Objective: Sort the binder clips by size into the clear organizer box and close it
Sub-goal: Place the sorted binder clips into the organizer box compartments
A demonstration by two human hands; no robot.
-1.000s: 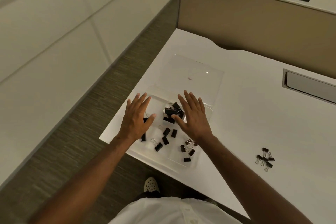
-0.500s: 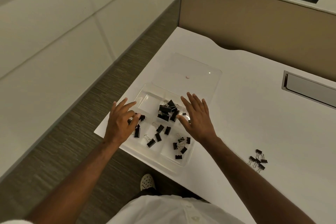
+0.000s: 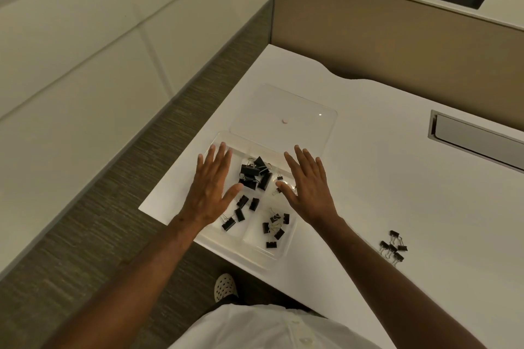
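The clear organizer box (image 3: pixel 256 259) sits at the near left corner of the white desk, its lid (image 3: pixel 283 110) swung open flat behind it. Large black binder clips (image 3: pixel 253 173) are piled in a far compartment, medium clips (image 3: pixel 241 211) lie in the near left one, small clips (image 3: pixel 273 229) in the near right one. My left hand (image 3: pixel 211 188) hovers flat over the box's left side with fingers spread. My right hand (image 3: pixel 307 184) is spread flat over the right side. Neither holds anything.
A small cluster of loose binder clips (image 3: pixel 394 246) lies on the desk (image 3: pixel 397 178) to the right of the box. A recessed grey cable tray (image 3: pixel 479 139) is at the far right. A tan partition (image 3: pixel 397 37) borders the desk's back; floor lies left.
My left hand drew back with curled fingers to the box's left edge, then came forward again and flattened. My right hand stayed spread over the right side.
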